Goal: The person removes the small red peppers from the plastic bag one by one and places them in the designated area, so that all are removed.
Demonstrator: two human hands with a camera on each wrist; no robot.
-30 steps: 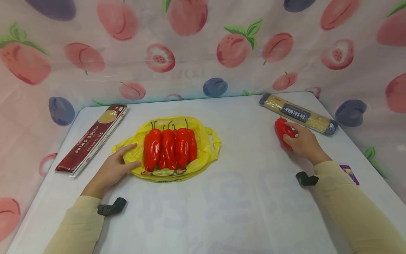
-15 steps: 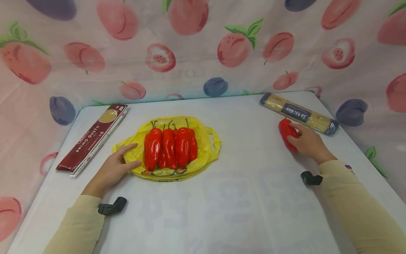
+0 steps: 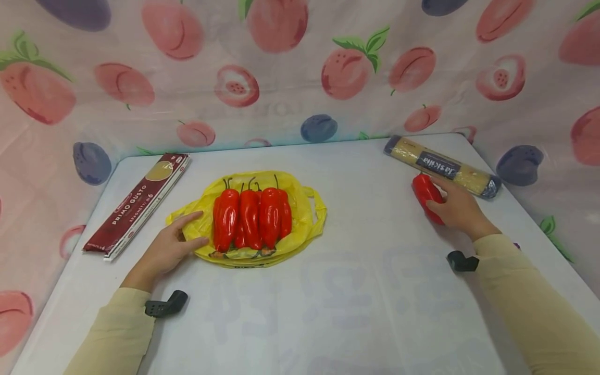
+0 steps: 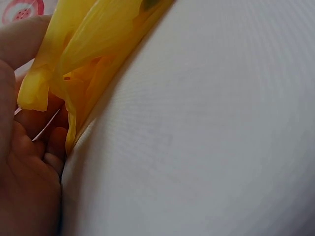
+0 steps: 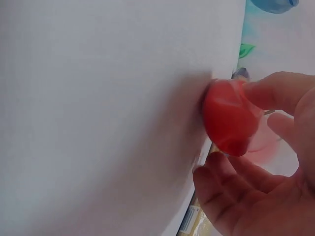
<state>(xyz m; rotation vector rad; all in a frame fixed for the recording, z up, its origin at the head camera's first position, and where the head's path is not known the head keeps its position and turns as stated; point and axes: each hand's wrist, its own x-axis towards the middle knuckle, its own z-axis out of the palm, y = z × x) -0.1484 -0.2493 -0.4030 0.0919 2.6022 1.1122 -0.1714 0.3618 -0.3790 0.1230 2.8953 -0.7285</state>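
Observation:
At the right of the head view, my right hand [image 3: 457, 208] holds a single red pepper [image 3: 426, 198] between thumb and fingers. The right wrist view shows the blunt lower end of this pepper [image 5: 231, 118], with the thumb on one side and curled fingers on the other. A yellow plastic bag [image 3: 307, 219] lies flat at left centre, and several red peppers [image 3: 250, 219] rest side by side on it, dark stems pointing away. On the bag's left end rests my left hand [image 3: 166, 250], thumb and forefinger spread. In the left wrist view, yellow plastic folds [image 4: 88, 73] lie against its fingers.
A dark red spaghetti packet [image 3: 136, 208] lies slanted at the table's left edge. Beyond my right hand is a clear spaghetti packet with a blue label [image 3: 440, 165]. A fruit-print sheet [image 3: 281, 120] rises behind the white table [image 3: 347, 312]. Each wrist wears a small black device.
My right hand has shifted slightly to the right with the red pepper, and my sleeve now covers most of a small purple packet. The left hand and the bag stay put.

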